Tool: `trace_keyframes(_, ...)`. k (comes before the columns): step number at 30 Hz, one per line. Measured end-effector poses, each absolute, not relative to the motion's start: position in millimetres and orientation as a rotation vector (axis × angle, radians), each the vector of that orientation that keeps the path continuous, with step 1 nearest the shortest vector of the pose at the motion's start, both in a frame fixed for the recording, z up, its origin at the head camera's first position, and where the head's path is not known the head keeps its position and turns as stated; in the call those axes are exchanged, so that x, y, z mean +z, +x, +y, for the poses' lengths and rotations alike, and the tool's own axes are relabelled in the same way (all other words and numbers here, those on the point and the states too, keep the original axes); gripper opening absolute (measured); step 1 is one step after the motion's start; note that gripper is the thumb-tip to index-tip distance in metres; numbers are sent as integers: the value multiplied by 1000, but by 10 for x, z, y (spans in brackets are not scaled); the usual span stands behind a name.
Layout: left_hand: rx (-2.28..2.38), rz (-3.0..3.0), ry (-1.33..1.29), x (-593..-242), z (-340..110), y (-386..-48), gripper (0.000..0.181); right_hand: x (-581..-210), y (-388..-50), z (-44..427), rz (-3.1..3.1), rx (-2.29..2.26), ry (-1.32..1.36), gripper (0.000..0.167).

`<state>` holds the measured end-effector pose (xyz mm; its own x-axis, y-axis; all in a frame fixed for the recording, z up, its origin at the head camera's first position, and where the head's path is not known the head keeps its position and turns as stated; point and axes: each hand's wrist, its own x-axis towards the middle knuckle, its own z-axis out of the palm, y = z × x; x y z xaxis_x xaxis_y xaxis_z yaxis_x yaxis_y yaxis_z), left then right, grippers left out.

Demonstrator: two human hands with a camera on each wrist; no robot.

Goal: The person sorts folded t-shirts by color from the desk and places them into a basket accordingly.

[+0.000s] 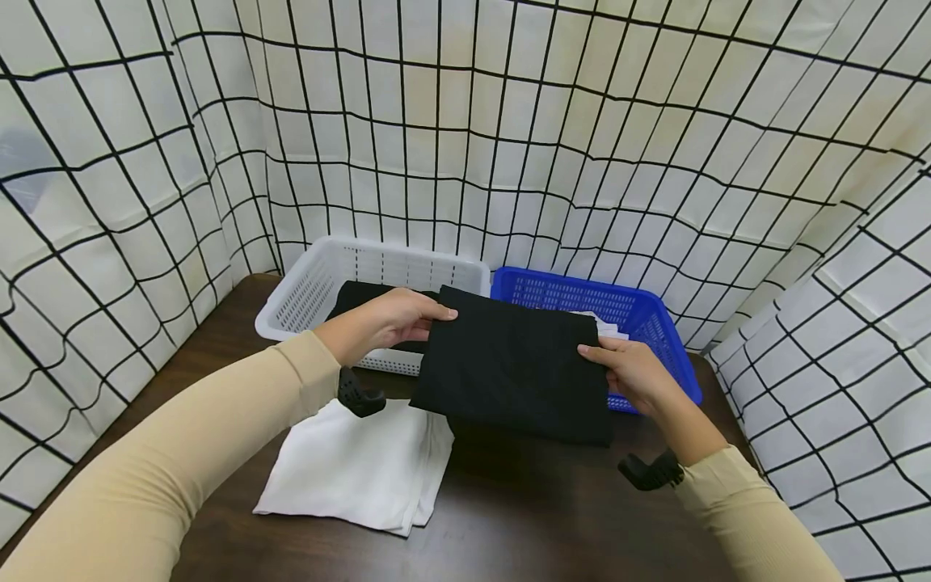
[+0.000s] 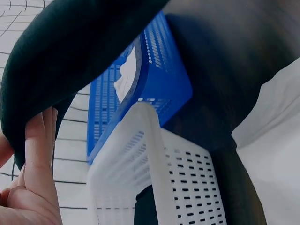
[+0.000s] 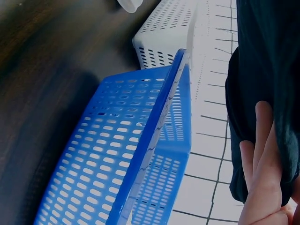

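A folded black cloth (image 1: 516, 368) is held up between both hands, above the table and in front of the baskets. The left hand (image 1: 396, 322) pinches its upper left corner, thumb on top; the left wrist view shows those fingers (image 2: 40, 154) under the dark fabric (image 2: 70, 51). At the cloth's right edge the right hand (image 1: 634, 372) grips with thumb in front; in the right wrist view its fingers (image 3: 265, 159) lie against the dark fabric (image 3: 281, 70). Below the left forearm, a folded white cloth (image 1: 356, 469) lies on the table.
A white basket (image 1: 291, 299) with black cloth (image 1: 356, 296) inside stands at the back left. Beside it on the right is a blue basket (image 1: 665, 339) holding white cloth (image 1: 609, 327). Black wire grid (image 1: 436, 129) over white sheeting surrounds the brown table (image 1: 524, 533).
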<state>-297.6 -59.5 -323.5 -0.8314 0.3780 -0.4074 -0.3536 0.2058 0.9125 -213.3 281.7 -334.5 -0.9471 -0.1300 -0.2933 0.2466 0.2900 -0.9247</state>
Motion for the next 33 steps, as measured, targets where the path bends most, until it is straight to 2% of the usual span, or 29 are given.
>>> trace_keyframes(7,1660,1916,36,-3190,-651,-3084,33,-3298,-2228,2761,2238,-1727,128,60)
trace_keyframes(15,1663,1960,32,-3119,-705,-3180,35,-3225,-2375,2692,2236,-1727,127,71)
trace_keyframes(24,1688,1972,12,-3111,-793,-3268,19,-3208,-2515,2605,2208,-1751,119,67)
trace_keyframes(33,1634,2014,51,-3071,-879,-3328,21,-3209,-2595,2535,2219,-1721,128,72)
